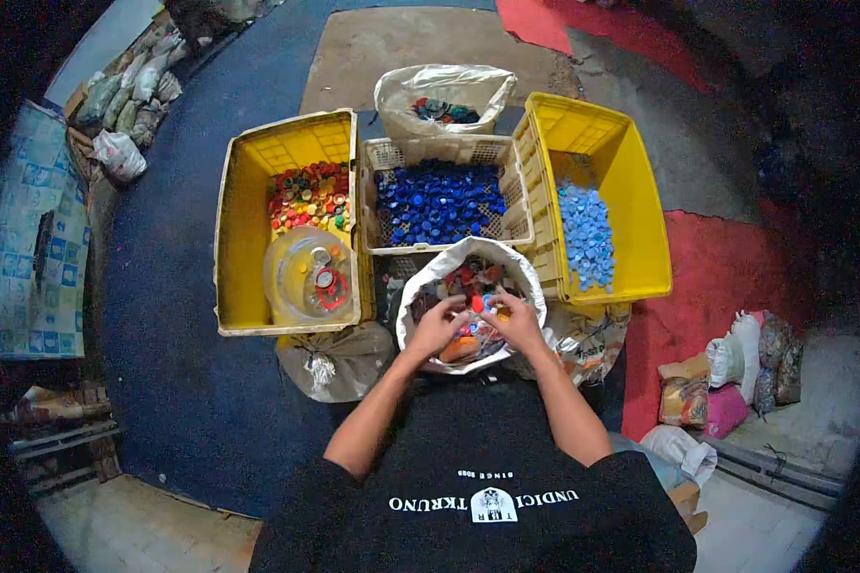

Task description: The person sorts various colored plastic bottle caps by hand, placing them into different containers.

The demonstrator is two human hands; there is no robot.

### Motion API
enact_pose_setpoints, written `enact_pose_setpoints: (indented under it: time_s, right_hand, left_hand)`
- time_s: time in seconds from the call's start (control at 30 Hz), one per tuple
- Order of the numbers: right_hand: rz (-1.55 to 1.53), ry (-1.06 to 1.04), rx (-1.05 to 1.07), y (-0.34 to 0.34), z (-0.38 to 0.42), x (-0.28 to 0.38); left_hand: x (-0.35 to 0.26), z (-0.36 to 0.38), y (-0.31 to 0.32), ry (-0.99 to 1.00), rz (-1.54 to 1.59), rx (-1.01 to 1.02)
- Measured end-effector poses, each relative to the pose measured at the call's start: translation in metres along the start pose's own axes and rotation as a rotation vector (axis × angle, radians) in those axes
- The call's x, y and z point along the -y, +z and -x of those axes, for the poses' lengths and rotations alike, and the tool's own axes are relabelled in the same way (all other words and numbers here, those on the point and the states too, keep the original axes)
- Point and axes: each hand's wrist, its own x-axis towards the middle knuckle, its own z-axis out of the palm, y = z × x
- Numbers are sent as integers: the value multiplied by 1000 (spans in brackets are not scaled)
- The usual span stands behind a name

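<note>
Both hands are over a white sack (413,298) with its rim rolled open, filled with mixed plastic bottle caps. My left hand (437,325) has its fingers curled, with a red bottle cap (476,304) at the fingertips. Facing it, my right hand (516,325) is bent in a pinch at a light blue bottle cap (487,303). Orange, brown and pale pieces (461,348) lie below the hands. Part of the sack's contents is hidden by my fingers.
Behind the sack, a cream crate (526,205) holds dark blue caps. Left stands a yellow crate (248,239) with red, yellow and green caps and a clear round tub (287,277). A right yellow crate (631,229) holds light blue caps. Another sack (401,105) stands farther back.
</note>
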Motion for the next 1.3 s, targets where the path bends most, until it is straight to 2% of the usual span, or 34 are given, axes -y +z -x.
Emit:
enact_pose_setpoints:
  time_s: [0.03,0.07,0.1,0.13,0.2,0.27,0.33,0.37,0.4,0.47,0.57,0.6,0.67,0.7,0.73,0.8,0.83,0.87,0.9,0.93,0.97,1.0,1.07,1.13,1.17,1.3]
  right_hand:
    - [-31,-75,-22,-1,4,1]
    - [-242,48,45,3,6,-11]
    - [-62,-124,-29,3,5,-18]
    - [115,-297,-105,3,3,-26]
    - [81,-284,-48,-11,5,-13]
    - [-9,-173,-50,-17,2,-13]
    - [-79,-146,-39,-22,5,-10]
    - [-140,-116,-31,-25,5,-8]
    - [-199,-84,-21,-27,6,-8]
    - [-224,-82,32,-29,6,-12]
    - [-155,-392,6,-33,6,-5]
    - [-157,-401,30,-33,6,-3]
    - [-3,-651,91,-31,6,3]
    - [32,-653,199,-33,10,12]
    - [24,-663,216,-34,16,21]
    - [185,-882,238,-35,30,39]
    - [160,-886,334,-27,31,29]
    - [150,-892,341,-24,31,27]
    - [61,-821,355,-22,31,26]
    - [-28,-749,366,-19,31,23]
    - [-39,-687,345,-12,23,8]
    - [-48,-463,449,-16,17,9]
    - [226,-301,607,-16,-7,-5]
    - [426,-293,686,3,-38,-31]
    - [469,-191,702,16,-53,-37]
    - [517,-82,611,54,-99,-24]
  left_hand:
    - [4,-3,7,0,9,31]
    - [-9,-5,11,3,19,57]
    - [-14,-7,11,71,-118,105]
    - [-18,-9,14,76,-117,89]
    - [-33,-8,17,-83,-232,74]
    - [-28,-4,24,-118,-286,51]
    - [13,-6,38,116,-362,-187]
    - [12,-4,39,-42,-171,-120]
    - [12,-1,38,-46,-173,-132]
    - [1,4,36,-315,567,-32]
    - [-34,24,47,-372,927,-100]
    - [-36,28,49,-376,1107,-116]
    - [-37,36,52,-355,1137,-138]
    - [-38,42,53,-343,1126,-95]
    - [-38,48,53,-335,1111,-49]
    - [-27,60,58,-338,1089,-85]
    - [-18,67,62,-304,1172,-184]
    - [-6,72,64,-266,1248,-283]
    - [7,81,56,-202,1427,-190]
    - [18,90,59,-204,1423,-203]
    - [11,100,58,-214,1422,-330]
    - [3,109,57,-227,1417,-458]
    - [-13,123,56,-217,1424,-537]
    - [-26,131,56,-268,1411,-615]
    - [-25,134,56,-253,1436,-622]
    - [-31,146,55,-174,1468,-588]
